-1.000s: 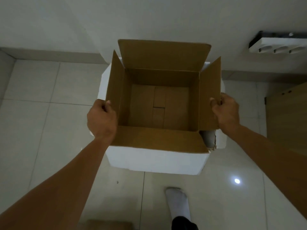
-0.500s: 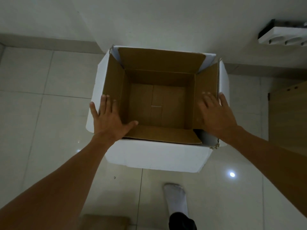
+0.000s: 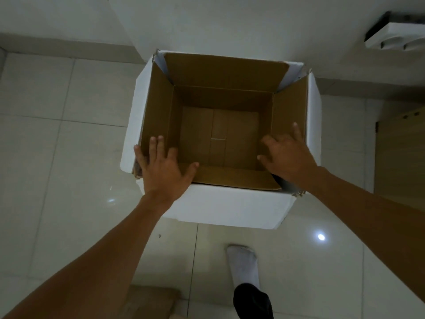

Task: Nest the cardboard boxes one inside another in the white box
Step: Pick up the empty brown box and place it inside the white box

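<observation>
Now seated: brown cardboard box inside the white box.

Left hand (image 3: 161,168), grip open, presses flat on the left flap of the open-topped brown corrugated cardboard box (image 3: 218,134), which has dropped from held above to fully inside the large white rectangular box (image 3: 230,208) on the tiled floor (image 3: 57,134). Right hand (image 3: 287,157), likewise released and open, flattens the right flap. First nesting appears complete.

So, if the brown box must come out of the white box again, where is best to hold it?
Probably the two upright side flaps of the brown box, gripped from above. Its walls sit tight inside the white box, so only the flaps stay reachable. The left hand and right hand already lie there.
</observation>
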